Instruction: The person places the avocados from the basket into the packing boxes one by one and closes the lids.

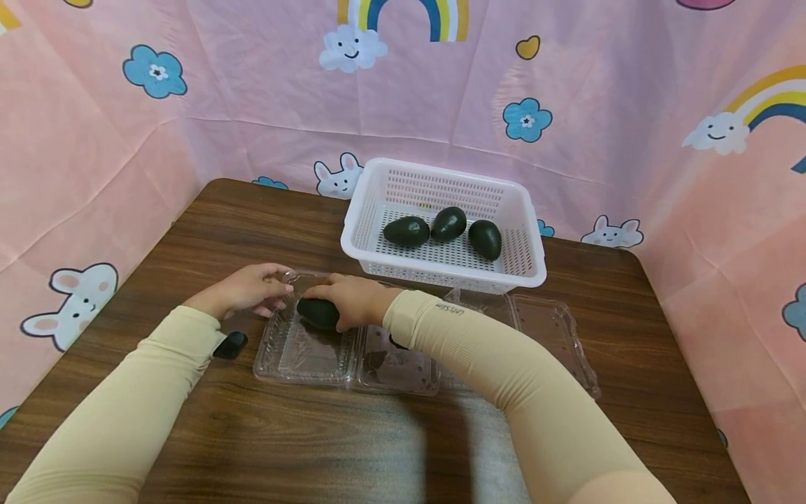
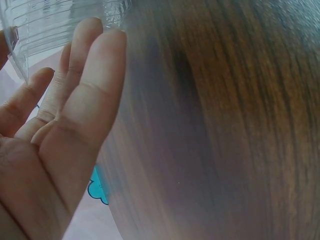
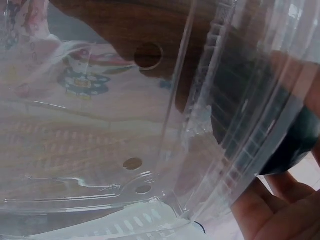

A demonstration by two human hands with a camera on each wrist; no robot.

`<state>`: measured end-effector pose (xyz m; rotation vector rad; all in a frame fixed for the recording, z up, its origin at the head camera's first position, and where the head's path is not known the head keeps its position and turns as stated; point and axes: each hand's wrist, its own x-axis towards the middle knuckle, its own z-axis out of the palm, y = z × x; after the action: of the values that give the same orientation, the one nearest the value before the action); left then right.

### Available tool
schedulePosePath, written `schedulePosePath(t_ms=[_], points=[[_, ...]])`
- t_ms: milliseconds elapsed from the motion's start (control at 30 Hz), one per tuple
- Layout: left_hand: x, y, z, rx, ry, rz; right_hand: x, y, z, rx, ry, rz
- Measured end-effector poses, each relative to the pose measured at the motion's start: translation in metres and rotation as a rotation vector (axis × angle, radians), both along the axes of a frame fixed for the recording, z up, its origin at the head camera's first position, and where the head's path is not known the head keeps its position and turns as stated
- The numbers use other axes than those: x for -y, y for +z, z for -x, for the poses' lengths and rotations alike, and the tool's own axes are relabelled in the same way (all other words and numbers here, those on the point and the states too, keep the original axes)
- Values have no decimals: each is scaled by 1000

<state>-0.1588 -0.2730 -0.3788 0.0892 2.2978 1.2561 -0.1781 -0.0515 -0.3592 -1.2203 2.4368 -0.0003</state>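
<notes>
Avocado sits in my right grip, fingers and thumb clasped around its right side, towards the far end of the left half of a clear plastic container on the bench; whether it touches the container's floor I cannot tell. My left grip is relaxed, its fingers loosely bent just beside the container's far left corner. More clear packaging lies to the right, partly hidden by my right sleeve. Beyond, on the far side, a white basket holds three more avocados.
</notes>
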Motion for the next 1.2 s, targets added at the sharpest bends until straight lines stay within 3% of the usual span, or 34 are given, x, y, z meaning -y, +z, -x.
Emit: schedulePosePath(t_ms=[600,1200], points=[[-2,2,0,7,-2,11,0,-1,-4,-109,66,-50],[-2,0,2,6,-9,0,-6,-1,-4,-132,55,-31]])
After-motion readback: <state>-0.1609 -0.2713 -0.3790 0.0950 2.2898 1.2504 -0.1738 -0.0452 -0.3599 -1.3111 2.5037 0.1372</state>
